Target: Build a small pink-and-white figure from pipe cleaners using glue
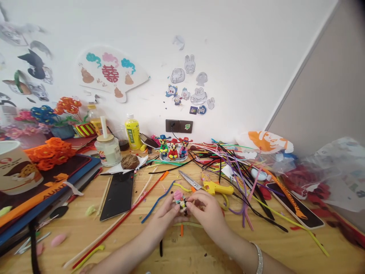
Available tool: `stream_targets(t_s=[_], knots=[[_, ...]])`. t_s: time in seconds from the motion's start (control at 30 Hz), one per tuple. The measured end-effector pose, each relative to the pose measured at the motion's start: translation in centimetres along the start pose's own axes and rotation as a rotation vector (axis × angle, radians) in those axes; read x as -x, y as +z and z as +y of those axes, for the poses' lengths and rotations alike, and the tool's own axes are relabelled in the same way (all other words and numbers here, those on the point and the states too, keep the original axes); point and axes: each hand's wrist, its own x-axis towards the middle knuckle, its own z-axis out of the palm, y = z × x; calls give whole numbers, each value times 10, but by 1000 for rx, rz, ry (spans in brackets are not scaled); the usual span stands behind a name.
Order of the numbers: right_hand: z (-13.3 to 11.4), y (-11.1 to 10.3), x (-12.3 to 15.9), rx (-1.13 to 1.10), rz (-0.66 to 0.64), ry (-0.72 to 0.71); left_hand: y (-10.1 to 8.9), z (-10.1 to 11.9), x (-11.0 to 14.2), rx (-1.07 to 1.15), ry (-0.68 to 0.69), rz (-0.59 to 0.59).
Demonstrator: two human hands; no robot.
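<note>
My left hand [165,211] and my right hand [207,211] meet above the front middle of the table. Pinched between their fingertips is a small pink, white and black figure [178,196], partly hidden by the fingers. Just beyond it lie grey-bladed scissors [190,179], open at the blades. A yellow glue gun [218,188] rests right behind my right hand, its cord running off to the right. To the left of my left hand is a bent blue pipe cleaner [159,202]. At the back, three colourful figures [173,148] sit together in a small tray.
A tangle of pipe cleaners [228,163] covers the back right. A black phone [118,195] lies at left, another phone [296,205] at right. A yellow-labelled bottle [132,132], a lidded jar with a straw [107,150] and a paper cup [18,167] stand at left.
</note>
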Motion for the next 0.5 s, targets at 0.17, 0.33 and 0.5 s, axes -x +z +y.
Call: stream_targets(t_s=[0.17,0.33,0.5], knots=[[-1,-4,1,89,3,-93,1,1,2,-29,0,-1],[-3,-5,4,166,-11,-151,7,3,4,-136,37,23],[-2,-4,5,255,-37,-187,7,0,2,-173,49,-7]])
